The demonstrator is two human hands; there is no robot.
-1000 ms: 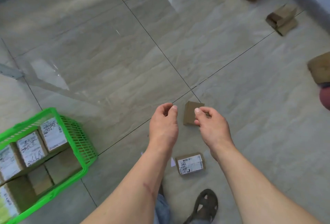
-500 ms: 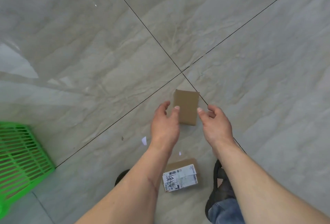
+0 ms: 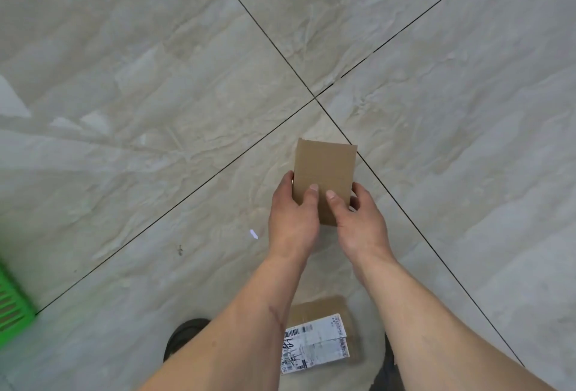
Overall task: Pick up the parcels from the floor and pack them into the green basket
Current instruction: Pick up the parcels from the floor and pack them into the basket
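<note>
A plain brown cardboard parcel (image 3: 325, 166) stands near the crossing of the tile joints, and both hands hold its near end. My left hand (image 3: 293, 219) grips its left edge with the thumb on the top face. My right hand (image 3: 358, 222) grips the right edge, thumb also on top. A second parcel (image 3: 321, 340) with a white barcode label lies on the floor below my forearms. Only a corner of the green basket (image 3: 12, 306) shows at the left edge.
Grey marble-look floor tiles (image 3: 156, 79) with dark joints fill the view. The toe of a dark shoe (image 3: 184, 336) shows at the bottom by my left forearm. A small white scrap (image 3: 254, 234) lies left of my hands.
The view has dropped lower and closer to the floor, and the basket has slid almost out of sight. Both hands, open beside the brown parcel before, have closed on its edges.
</note>
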